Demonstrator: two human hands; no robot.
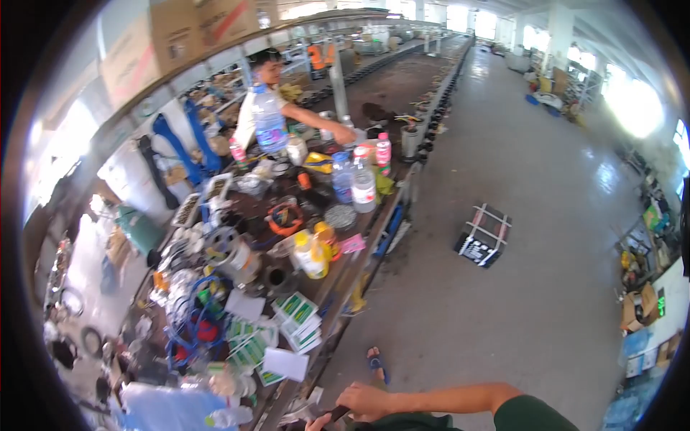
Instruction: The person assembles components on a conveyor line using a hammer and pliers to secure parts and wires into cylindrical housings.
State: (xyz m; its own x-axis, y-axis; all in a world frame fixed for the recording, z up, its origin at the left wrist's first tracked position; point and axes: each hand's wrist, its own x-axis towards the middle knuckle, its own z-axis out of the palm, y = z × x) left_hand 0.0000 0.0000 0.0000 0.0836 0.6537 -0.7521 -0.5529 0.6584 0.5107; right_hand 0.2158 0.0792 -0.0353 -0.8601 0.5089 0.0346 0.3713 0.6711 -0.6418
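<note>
At the bottom edge, my right hand (pixel 363 401) is closed, its fingers curled around a dark piece (pixel 338 412) too small and hidden to name. Just left of it, part of my left hand (pixel 317 423) shows; its fingers close in on the same dark piece, and the frame cuts off the rest. A grey metal part (pixel 302 411) sits beside my left hand at the bench edge. Green-and-white printed cards (pixel 296 309) and a blank white card (pixel 285 364) lie on the bench ahead of my hands.
The cluttered bench holds a yellow-capped white bottle (pixel 310 255), clear water bottles (pixel 363 187), a metal motor housing (pixel 233 255) and blue cable (pixel 188 309). Across it, a person (pixel 269 108) reaches over. A strapped bundle (pixel 483 235) stands on the floor (pixel 438 309) at right.
</note>
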